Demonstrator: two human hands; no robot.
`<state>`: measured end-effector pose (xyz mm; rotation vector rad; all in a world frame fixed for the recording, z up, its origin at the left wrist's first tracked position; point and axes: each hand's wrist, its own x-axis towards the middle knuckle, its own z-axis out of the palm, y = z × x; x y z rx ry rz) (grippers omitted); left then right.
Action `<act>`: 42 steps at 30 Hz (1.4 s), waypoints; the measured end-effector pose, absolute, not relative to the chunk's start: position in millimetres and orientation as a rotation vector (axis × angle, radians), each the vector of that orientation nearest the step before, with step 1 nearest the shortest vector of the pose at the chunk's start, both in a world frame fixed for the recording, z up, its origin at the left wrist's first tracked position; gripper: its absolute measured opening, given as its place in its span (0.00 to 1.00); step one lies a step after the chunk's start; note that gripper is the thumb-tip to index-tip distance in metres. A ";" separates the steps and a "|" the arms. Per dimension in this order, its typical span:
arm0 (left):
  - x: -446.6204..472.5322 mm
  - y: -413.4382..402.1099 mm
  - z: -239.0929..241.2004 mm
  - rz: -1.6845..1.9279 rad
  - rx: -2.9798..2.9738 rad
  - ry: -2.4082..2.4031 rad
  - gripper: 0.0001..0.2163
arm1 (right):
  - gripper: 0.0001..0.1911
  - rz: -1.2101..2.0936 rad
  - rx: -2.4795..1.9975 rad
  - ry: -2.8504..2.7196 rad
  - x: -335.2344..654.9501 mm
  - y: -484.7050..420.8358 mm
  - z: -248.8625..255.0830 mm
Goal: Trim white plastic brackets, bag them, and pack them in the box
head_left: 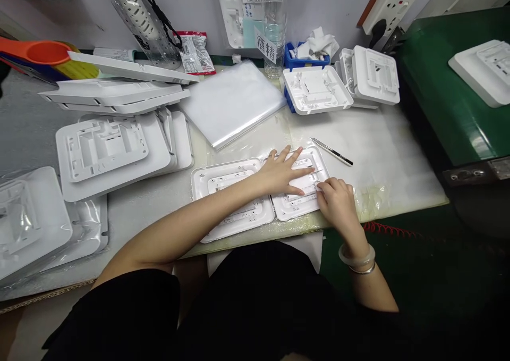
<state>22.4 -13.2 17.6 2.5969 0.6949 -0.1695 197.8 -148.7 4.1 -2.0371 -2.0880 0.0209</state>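
Two white plastic housings lie side by side at the front of the bench, the left housing (200,180) and the right housing (322,161), inner sides up. My left hand (281,174) rests on the right housing with its fingers spread, and my forearm crosses over the left one. At the right housing's right edge, my right hand (338,201) has thumb and fingers pinched together. A small white bit shows at the fingertips, too small to name. Beyond the right housing lies a pen (331,151).
Stacked white housings (115,148) stand at the left, with more bagged ones (35,217) nearer. Behind lies a pile of clear plastic bags (235,103). A blue box (305,57) holds crumpled white cloth, near a clear bottle (274,31). More housings (319,90) sit at the back right.
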 end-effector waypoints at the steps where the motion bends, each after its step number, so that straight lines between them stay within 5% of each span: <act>1: 19.2 -15.0 22.7 -0.132 2.618 0.695 0.33 | 0.09 0.064 -1.976 -2.039 201.4 -149.1 7.1; 8: -73.6 -35.1 84.8 0.675 2.622 1.010 0.21 | 0.16 0.008 -1.605 -1.559 219.6 -161.8 29.6; 12: -129.1 -65.0 75.0 1.175 2.422 1.341 0.14 | 0.14 0.087 -1.477 -1.446 199.4 -155.7 29.2; 18: -147.5 -101.1 17.5 0.848 2.466 1.575 0.17 | 0.17 0.313 -1.208 -1.917 143.8 -138.4 29.4; 25: -128.5 -106.2 13.9 0.160 2.690 1.079 0.49 | 0.06 0.251 -1.246 -2.340 108.1 -141.8 9.4; 32: -116.5 -111.2 6.9 0.086 2.657 1.185 0.39 | 0.14 -0.149 -1.432 -2.608 86.4 -144.1 -4.5; 35: -116.3 -114.1 4.7 0.108 2.662 1.196 0.40 | 0.16 0.046 -1.445 -2.702 90.4 -141.7 7.9; 39: -119.9 -114.9 2.4 0.132 2.670 1.165 0.40 | 0.09 0.706 -1.327 -2.494 111.6 -135.8 33.1; 42: -122.1 -114.3 0.7 0.150 2.678 1.151 0.40 | 0.07 0.559 -1.388 -2.096 124.1 -134.2 46.4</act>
